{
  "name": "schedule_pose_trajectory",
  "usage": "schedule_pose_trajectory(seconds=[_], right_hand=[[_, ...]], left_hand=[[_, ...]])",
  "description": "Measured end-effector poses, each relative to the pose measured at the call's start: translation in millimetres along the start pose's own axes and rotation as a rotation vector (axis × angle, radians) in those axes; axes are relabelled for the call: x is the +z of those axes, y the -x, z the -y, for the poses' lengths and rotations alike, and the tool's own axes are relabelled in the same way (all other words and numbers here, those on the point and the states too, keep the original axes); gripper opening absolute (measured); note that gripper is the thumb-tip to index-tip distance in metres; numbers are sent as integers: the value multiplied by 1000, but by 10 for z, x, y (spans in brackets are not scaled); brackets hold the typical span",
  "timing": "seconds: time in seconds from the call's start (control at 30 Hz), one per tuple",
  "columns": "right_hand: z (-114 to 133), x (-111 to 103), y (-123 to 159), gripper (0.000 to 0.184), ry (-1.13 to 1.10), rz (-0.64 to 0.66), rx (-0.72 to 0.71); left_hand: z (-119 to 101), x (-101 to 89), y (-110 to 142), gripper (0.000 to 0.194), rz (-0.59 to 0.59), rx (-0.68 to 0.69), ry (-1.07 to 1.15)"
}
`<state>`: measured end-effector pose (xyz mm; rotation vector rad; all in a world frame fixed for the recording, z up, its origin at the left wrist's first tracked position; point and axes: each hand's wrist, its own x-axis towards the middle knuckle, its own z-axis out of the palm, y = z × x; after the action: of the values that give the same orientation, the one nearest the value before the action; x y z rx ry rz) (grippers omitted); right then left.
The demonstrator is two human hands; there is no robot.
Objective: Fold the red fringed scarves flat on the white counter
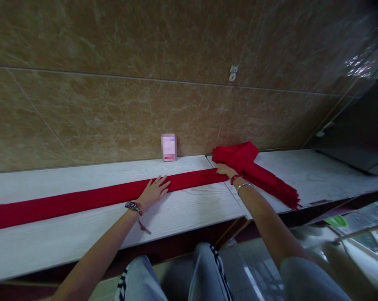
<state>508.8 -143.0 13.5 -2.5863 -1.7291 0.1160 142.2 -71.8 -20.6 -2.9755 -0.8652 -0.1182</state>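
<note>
A long red scarf (97,196) lies in a flat, narrow band along the white surface, running out of view at the left. My left hand (153,193) rests on the band, palm down with fingers spread. Farther right, my right hand (225,170) has its fingers closed on the scarf, the fingertips partly hidden by the cloth. Beyond that hand the scarf bunches into a loose pile by the wall, and a fringed end (291,195) trails toward the front edge.
A small pinkish card or box (169,147), blurred out, leans against the brown marbled wall (113,113). A dark appliance-like block (358,125) stands at the far right. Below the white counter (182,209) are open shelf spaces, and a green bowl-like item (338,220) shows at the right.
</note>
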Motion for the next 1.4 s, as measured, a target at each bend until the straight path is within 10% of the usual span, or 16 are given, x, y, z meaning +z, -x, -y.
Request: schedule_pose_trajectory(seconds=[0.23, 0.57, 0.9, 1.17, 1.4], right_hand=[[129, -321, -140, 30, 81, 237, 39], [-252, -1046, -69, 21, -160, 110, -57], [-251, -818, -68, 17, -694, 12, 112], [-98, -1050, -125, 7, -791, -96, 71], [487, -1199, 213, 12, -832, -158, -112]], left_hand=[[-171, 16, 2, 50, 88, 44, 83], [-163, -61, 38, 51, 118, 61, 89], [-105, -3, -150, 56, 145, -2, 191], [-67, -13, -654, 60, 164, -45, 239], [-67, 7, -870, 54, 226, -37, 242]])
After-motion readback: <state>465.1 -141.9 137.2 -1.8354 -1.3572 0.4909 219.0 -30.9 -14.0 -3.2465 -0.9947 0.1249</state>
